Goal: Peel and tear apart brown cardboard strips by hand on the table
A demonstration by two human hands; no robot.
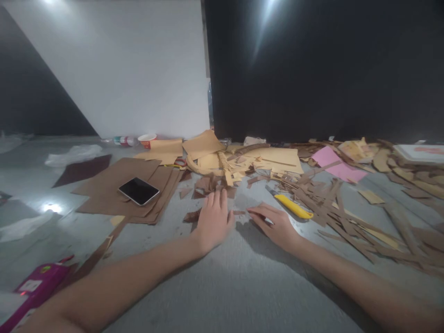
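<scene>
My left hand (214, 217) lies flat on the grey table, its fingers stretched forward and touching a pile of torn brown paper scraps (204, 185). A dark brown textured piece (192, 216) sticks out on the left from under this hand. To its right a thin brown strip (239, 212) shows, partly hidden by my thumb. My right hand (275, 224) has its fingertips and thumb drawn together at the strip's right end; whether they grip it I cannot make out. Beyond that hand lies a yellow utility knife (293, 206).
Left: a phone (138, 191) on stacked brown sheets (104, 182) and a magenta device (38, 286). Right: many brown strips (340, 217) and a pink sheet (336, 164). At the back: tan sheets (203, 145), scissors (180, 162) and a paper cup (147, 140) before upright panels.
</scene>
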